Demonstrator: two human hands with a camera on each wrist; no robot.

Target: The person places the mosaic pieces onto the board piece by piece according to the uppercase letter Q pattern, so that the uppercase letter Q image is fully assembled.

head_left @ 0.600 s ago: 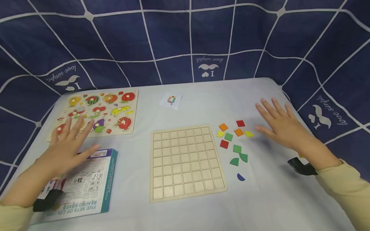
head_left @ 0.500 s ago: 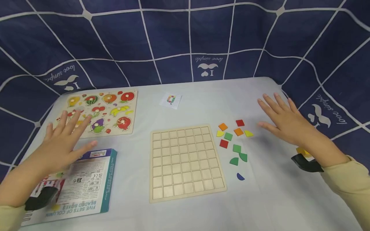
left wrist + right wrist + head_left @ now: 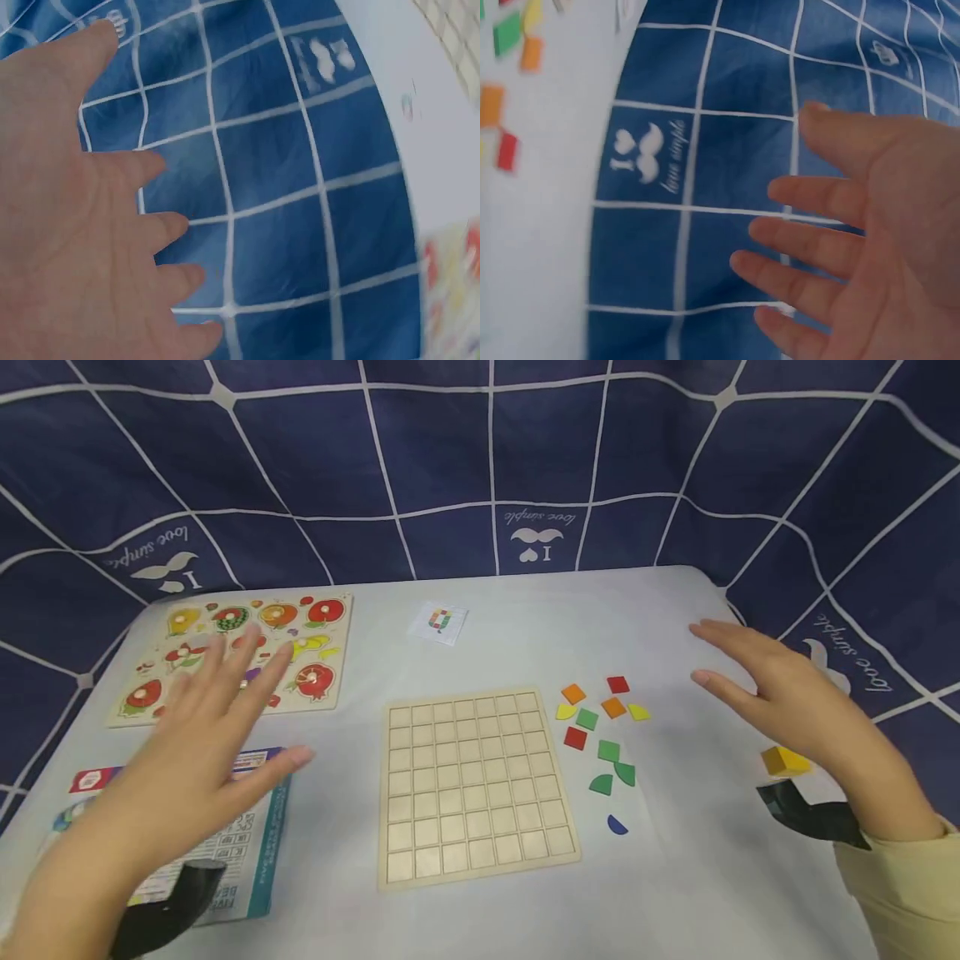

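My left hand (image 3: 195,760), fingers spread and holding nothing, hovers over a flat printed box (image 3: 258,868) and overlaps the wooden fruit puzzle (image 3: 341,668) behind it. On the right side my right hand (image 3: 795,702) is raised with straight fingers and an empty palm, as the right wrist view also shows. Between the hands lies a square wooden grid board (image 3: 465,793). Beside its right edge several flat coloured pieces are scattered, among them a red square (image 3: 575,738), a green square (image 3: 608,750), an orange square (image 3: 573,693) and a blue half-round piece (image 3: 617,824).
A small white card (image 3: 439,622) printed with a coloured pattern lies behind the board. Near my right wrist sits a yellow block (image 3: 784,762). A dark blue checked cloth (image 3: 450,460) hangs round the back and sides of the white table (image 3: 675,877).
My left hand has shifted to the right and its thumb now reaches past the box. The right hand has turned more edge-on and moved slightly right, uncovering the yellow block.
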